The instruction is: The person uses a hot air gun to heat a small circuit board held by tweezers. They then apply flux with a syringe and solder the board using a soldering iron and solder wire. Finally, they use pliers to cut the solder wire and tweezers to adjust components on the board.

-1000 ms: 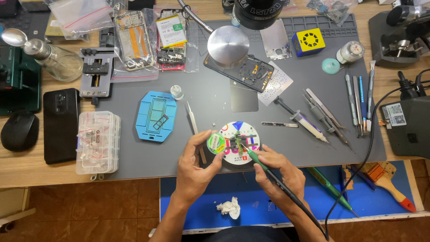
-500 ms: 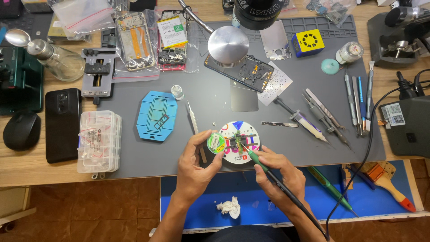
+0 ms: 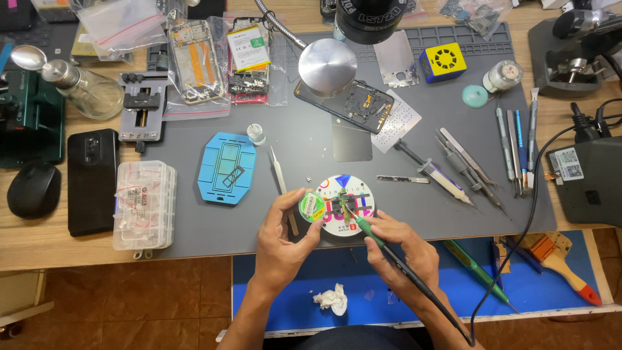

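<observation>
My right hand grips a green-handled soldering iron; its tip rests on a small dark part clamped on a round white holder at the near edge of the grey mat. Against the holder's left side, my left hand holds a small round spool with a green label. The iron's black cable runs back past my right wrist.
Tweezers and a blue hexagonal plate lie left of the holder. Several hand tools and a syringe lie to the right. An opened phone, microscope base, parts box, black phone and mouse surround the mat.
</observation>
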